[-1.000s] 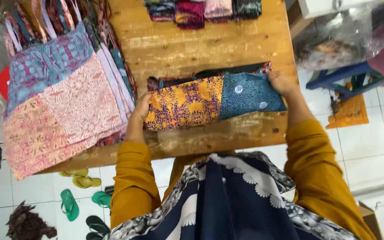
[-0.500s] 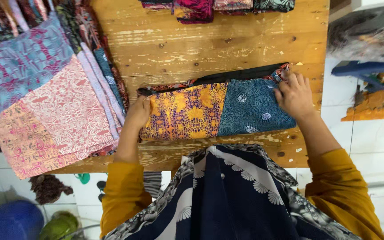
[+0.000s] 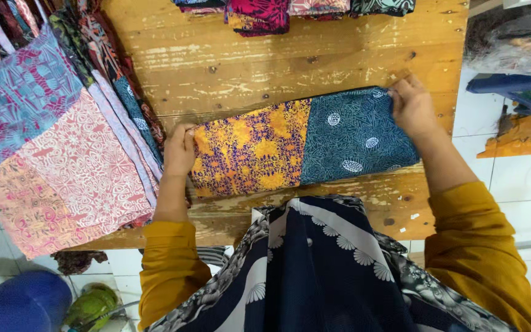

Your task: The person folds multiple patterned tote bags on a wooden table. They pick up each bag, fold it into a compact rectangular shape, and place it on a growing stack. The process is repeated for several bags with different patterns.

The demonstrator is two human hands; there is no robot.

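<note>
A folded patchwork cloth lies flat on the wooden table, its left half orange with purple print, its right half dark teal with white ovals. My left hand presses on the cloth's left end, fingers curled over the edge. At the cloth's upper right corner, my right hand pinches the fabric edge. Both arms wear mustard-yellow sleeves, and a dark patterned scarf hangs below my chin.
A stack of patchwork bags in pink, blue and peach overhangs the table's left side. Several folded fabrics line the far edge. A blue stool and tiled floor lie to the right; sandals and a blue object sit on the floor at the lower left.
The cloth is now folded narrower, with the dark strip along its top no longer showing. My right hand has moved up to the top right corner; the view has shifted closer.
</note>
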